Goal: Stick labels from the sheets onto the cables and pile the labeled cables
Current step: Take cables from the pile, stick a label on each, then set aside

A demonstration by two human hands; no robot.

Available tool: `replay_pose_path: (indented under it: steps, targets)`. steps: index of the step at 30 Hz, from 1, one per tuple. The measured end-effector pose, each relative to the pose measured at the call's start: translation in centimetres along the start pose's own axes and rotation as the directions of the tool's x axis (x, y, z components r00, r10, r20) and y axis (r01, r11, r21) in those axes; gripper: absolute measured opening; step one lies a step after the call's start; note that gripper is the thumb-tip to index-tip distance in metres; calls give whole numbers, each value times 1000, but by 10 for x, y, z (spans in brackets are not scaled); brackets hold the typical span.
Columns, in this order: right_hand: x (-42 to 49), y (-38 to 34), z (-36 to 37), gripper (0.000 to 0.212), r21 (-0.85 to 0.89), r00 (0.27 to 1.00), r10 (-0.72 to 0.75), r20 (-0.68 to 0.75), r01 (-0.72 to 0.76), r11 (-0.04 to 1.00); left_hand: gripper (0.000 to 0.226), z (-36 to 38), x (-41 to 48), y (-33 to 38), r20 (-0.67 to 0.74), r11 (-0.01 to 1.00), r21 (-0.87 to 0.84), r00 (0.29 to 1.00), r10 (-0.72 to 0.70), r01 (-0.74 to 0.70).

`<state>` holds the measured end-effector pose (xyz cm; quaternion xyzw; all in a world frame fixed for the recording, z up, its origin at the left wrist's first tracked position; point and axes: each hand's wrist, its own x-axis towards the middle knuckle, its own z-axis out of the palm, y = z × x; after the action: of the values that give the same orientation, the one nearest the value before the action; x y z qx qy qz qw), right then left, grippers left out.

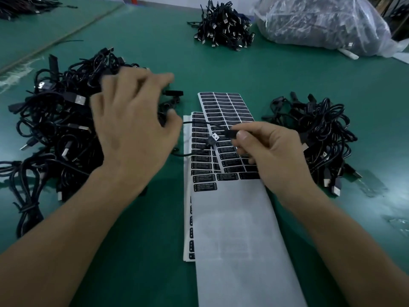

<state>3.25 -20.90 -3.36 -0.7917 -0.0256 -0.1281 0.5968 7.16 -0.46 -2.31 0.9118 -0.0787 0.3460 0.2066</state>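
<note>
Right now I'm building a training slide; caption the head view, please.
Right hand pinches a black cable over the label sheets; left hand spreads over the cable pile.

Black cables (55, 120) are sprawling across a teal-green table (287, 69). White sheets (239, 229) are carrying neat rows of black labels (221, 105) with pale lettering, and a silver plug (215, 137) is glinting against that black.

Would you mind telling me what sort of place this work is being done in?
Likely a factory assembly bench: heaps of identical black cables on a green table, sheets of printed labels, and a bulk plastic bag of more.
</note>
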Motion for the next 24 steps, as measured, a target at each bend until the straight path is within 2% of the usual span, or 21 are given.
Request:
replay_pose_path:
  steps: [3, 5, 7, 11, 17, 22, 24]
  targets:
    - [-2, 1, 2, 28, -99, 985, -150, 84, 158, 982, 34, 4, -9, 16, 76, 967, -139, 971, 225, -213]
    - [-3, 0, 3, 25, -142, 968, -220, 125, 237, 961, 39, 6, -13, 21, 162, 929, -262, 937, 309, -261]
    - [-4, 0, 3, 21, -121, 963, -238, 126, 253, 960, 41, 8, -15, 22, 234, 903, -337, 906, 352, -264]
    - [-5, -2, 5, 24, 25, 975, -207, 79, 206, 978, 41, 12, -15, 17, 275, 892, -365, 884, 378, -268]
    - [-3, -6, 4, 21, 185, 989, -125, 85, 107, 977, 37, 16, -14, 15, 275, 869, -421, 876, 396, -260]
    - [-5, -10, 4, 19, 213, 990, -116, 78, 97, 972, 33, 16, -15, 18, 247, 857, -477, 906, 343, -194]
    - [-6, -11, 2, 16, 161, 992, -110, 59, 99, 982, 30, 14, -16, 19, 245, 824, -546, 912, 329, -150]
